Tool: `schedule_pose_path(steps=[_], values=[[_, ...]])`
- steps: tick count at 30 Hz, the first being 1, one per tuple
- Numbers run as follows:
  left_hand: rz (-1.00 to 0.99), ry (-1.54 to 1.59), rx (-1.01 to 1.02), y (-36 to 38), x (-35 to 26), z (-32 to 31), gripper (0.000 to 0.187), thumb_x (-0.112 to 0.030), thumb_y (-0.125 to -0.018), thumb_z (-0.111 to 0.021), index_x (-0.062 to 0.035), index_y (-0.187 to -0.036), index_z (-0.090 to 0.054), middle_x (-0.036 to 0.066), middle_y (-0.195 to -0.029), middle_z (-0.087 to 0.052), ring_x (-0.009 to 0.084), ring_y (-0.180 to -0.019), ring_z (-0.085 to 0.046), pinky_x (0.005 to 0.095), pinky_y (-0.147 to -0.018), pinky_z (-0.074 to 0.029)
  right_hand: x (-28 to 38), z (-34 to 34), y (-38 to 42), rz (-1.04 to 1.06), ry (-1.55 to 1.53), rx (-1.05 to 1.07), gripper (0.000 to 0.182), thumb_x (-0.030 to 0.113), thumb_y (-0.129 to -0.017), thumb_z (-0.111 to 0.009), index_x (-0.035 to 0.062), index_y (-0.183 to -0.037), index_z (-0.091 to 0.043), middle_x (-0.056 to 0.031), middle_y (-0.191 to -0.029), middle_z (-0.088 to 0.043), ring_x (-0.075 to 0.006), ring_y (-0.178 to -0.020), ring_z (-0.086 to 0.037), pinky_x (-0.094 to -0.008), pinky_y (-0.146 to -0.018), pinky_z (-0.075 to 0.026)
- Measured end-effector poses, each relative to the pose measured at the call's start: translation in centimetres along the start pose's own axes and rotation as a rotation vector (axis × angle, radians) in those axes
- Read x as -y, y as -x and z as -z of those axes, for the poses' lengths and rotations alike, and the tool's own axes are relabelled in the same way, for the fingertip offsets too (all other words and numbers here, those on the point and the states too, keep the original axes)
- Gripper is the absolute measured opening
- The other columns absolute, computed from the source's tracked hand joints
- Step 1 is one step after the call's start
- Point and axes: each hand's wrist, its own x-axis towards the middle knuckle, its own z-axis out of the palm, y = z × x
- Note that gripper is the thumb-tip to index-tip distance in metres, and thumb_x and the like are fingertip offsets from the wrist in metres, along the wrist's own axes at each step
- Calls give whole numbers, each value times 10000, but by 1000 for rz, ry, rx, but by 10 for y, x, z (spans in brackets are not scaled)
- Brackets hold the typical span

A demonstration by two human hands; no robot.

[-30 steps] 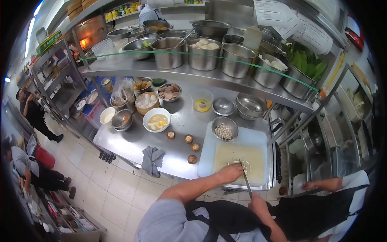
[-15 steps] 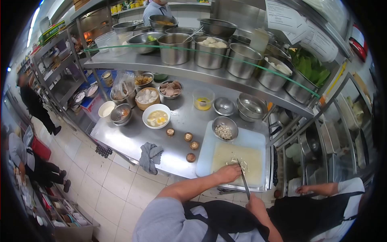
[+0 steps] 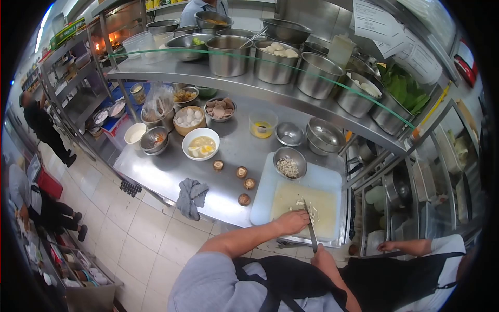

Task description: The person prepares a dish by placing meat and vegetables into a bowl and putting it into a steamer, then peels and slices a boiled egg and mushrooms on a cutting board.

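Grip: right hand (image 3: 323, 258) is closed around the knife (image 3: 311, 229) handle; left hand (image 3: 292, 221) presses curled fingers on the pale shreds (image 3: 310, 207).
Shreds: thin, whitish strips, a small loose heap beside the blade.
Place: middle of the white cutting board (image 3: 317, 179), at the counter's near edge.
Count: four small brown cups (image 3: 240, 172) left of the board; one steel bowl (image 3: 289, 162) of shreds on the board's far end; one grey cloth (image 3: 191, 193).
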Motion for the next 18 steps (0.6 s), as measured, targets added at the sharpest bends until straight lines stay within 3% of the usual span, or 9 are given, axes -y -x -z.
schedule_pose_path(steps=[5,8,13,17,18], values=[[69,88,9,3,-5,19,262,-118,-859,-612,0,-1090,-651,134,-1101,-638,308,-1109,-597,401,-1007,-483,5,0,-2,-19,44,-5,368,54,-851,-532,-87,-1188,-491,-345,-884,-661,-521,-887,-649,-603,-818,-495],[51,35,-169,10,0,26,279,-96,-849,-612,-8,-1114,-617,160,-1100,-611,330,-1080,-575,431,-955,-490,7,-1,0,-26,36,-1,367,53,-856,-528,-84,-1193,-481,-348,-882,-660,-522,-889,-649,-602,-816,-497],[136,18,93,13,6,28,243,-87,-841,-602,13,-1061,-632,166,-1084,-625,340,-1091,-574,432,-998,-461,12,1,1,-52,30,-3,347,58,-865,-525,-64,-1187,-478,-351,-882,-658,-525,-890,-649,-603,-819,-499],[182,11,103,7,12,22,225,-90,-850,-596,8,-1045,-649,157,-1080,-643,336,-1082,-588,429,-1008,-453,10,-2,1,-60,36,-27,303,62,-873,-520,-51,-1153,-489,-349,-905,-660,-525,-909,-647,-604,-832,-495],[174,-3,28,6,14,23,215,-85,-848,-585,-13,-1034,-666,142,-1089,-652,323,-1091,-589,430,-1019,-452,13,-1,2,-63,33,-41,291,64,-875,-519,-49,-1142,-493,-348,-915,-661,-525,-918,-646,-604,-836,-493]])
